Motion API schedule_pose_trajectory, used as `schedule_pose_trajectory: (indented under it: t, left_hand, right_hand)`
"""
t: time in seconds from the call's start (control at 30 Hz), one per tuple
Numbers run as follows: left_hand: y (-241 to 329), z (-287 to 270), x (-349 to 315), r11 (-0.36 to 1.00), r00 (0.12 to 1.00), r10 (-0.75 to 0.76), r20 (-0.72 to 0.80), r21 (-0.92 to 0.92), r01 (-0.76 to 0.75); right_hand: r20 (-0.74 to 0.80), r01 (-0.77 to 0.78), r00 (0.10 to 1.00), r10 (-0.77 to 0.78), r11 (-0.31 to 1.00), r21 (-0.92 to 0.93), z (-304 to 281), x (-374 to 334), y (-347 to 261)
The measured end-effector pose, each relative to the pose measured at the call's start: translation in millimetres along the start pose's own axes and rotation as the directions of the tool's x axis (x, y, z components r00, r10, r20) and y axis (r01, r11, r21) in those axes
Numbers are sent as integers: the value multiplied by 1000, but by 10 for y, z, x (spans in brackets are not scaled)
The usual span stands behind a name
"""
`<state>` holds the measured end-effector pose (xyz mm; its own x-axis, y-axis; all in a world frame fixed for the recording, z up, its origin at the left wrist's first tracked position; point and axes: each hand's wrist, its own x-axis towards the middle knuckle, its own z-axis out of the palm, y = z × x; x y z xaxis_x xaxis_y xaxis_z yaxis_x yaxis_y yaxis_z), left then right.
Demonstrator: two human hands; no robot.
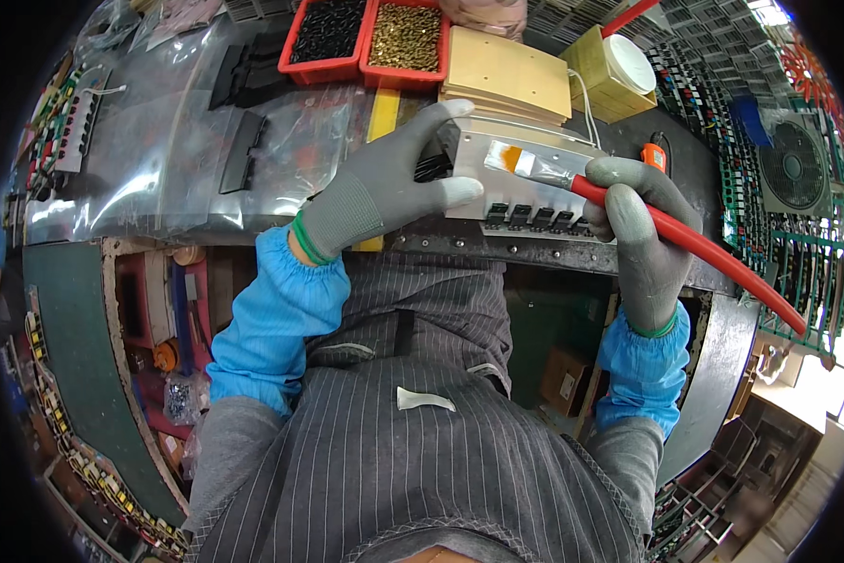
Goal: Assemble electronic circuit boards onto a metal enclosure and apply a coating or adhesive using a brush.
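Note:
A flat silvery metal panel (474, 155) lies at the bench's near edge, with a row of black switch-like parts (530, 218) along its near side. My left hand (394, 169), in a grey glove with pale fingertips, grips the panel's left end, thumb at the near side and a finger at the far corner. Small black pieces (431, 169) show partly between that thumb and finger. In my gloved right hand (643, 216) is a paintbrush (544, 171) with a long red handle, closed fingers around it. Its orange-and-white bristles are over the panel's face, touching or just above it.
Red bins of black parts (323, 38) and brass-coloured parts (405, 39) stand at the back. Tan boards (506, 73) are stacked behind the panel, beside a wooden box with a white tub (629, 64). Plastic sheeting (178, 141) covers the left bench; a fan (795, 164) stands at right.

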<state>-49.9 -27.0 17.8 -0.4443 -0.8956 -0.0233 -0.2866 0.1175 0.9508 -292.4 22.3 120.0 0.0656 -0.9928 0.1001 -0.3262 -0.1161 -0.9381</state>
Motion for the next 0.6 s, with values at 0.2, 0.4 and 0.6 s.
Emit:
schedule_pose_trajectory:
  t: [0.2,0.4,0.6]
  left_hand:
    - [-33,-10,16,995,999,41,-11,95,-39]
    - [-48,6,24,990,1000,28,-12,141,-26]
    - [-24,5,34,991,1000,-22,8,135,21]
  right_hand:
    - [17,50,999,-48,986,-161,23,59,-4]
    - [188,429,903,-386,821,-377,7,66,-67]
    - [250,474,881,-403,764,-438,71,86,-123]
